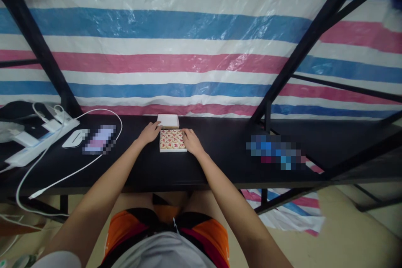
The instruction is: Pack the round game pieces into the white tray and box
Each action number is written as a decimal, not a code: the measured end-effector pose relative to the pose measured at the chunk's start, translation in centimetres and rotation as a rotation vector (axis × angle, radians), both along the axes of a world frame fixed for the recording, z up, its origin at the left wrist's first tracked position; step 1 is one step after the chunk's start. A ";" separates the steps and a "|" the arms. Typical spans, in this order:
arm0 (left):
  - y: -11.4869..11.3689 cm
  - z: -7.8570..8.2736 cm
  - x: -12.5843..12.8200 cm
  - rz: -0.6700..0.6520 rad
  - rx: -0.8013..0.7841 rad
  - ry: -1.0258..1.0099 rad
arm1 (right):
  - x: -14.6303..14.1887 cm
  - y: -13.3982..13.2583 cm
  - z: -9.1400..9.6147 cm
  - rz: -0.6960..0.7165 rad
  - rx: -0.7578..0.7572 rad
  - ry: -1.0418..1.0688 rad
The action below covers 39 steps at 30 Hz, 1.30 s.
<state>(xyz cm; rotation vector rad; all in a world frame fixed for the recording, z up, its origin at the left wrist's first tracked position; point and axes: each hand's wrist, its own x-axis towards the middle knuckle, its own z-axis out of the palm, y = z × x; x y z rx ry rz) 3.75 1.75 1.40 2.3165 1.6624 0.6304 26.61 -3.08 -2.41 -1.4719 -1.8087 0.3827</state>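
A shallow white box [173,150] lies on the black tabletop in front of me, filled with rows of round, pale Chinese chess pieces [169,139] marked with red characters. Just behind it sits a second white box part [168,120], probably its lid, with the white inside facing up. My left hand [150,132] is at the left end of that part, its fingers stretched out and the tips touching or very near the edge. Over the right side of the filled box is my right hand [192,141], fingers extended and tips resting on the pieces there, partly hiding them.
On the left are a white power strip [40,144] with plugs, a white cable [72,173], a flat white object [73,138] and a blurred phone-like item [99,139]. A blurred blue item [274,150] lies right. Black frame bars [292,65] slant beside the striped sheet [176,63].
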 end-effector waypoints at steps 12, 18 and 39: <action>-0.4 -0.7 -1.6 0.128 0.075 0.145 | 0.3 0.5 0.2 -0.009 -0.011 0.078; -1.6 -0.5 -1.9 0.262 0.091 0.142 | 0.4 0.2 0.5 0.007 -0.017 0.090; -0.1 -1.9 -1.8 0.205 0.044 -0.070 | -0.4 2.1 1.1 -0.104 -0.163 -0.069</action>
